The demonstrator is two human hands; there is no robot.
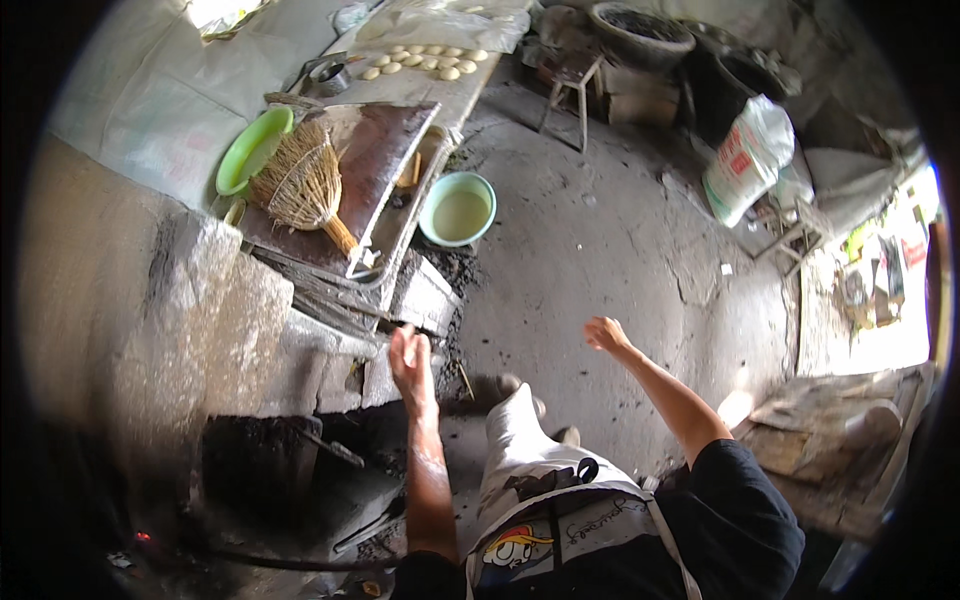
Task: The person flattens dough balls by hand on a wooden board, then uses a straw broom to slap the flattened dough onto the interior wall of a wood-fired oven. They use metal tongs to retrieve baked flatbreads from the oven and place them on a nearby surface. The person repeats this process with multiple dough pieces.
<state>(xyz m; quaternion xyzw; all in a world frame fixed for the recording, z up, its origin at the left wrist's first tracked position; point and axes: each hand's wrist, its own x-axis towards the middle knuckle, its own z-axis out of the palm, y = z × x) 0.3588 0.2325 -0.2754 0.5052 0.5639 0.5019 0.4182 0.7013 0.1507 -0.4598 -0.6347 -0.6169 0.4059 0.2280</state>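
My left hand hangs in the air with its fingers slightly apart, near the corner of a brick-and-stone stove. Nothing shows in it. Out to the right, over the grey floor, my right hand is raised with loosely bent fingers and no visible object. Ahead on the left, a straw hand broom rests on a dark board. A light green basin leans beside the broom. Close to the board's right side stands a pale blue-green basin with cloudy liquid inside.
Several dough balls lie on a long table at the back, near a metal cup. Stools, a large basin and a white woven sack line the far right. A dark stove opening is at lower left.
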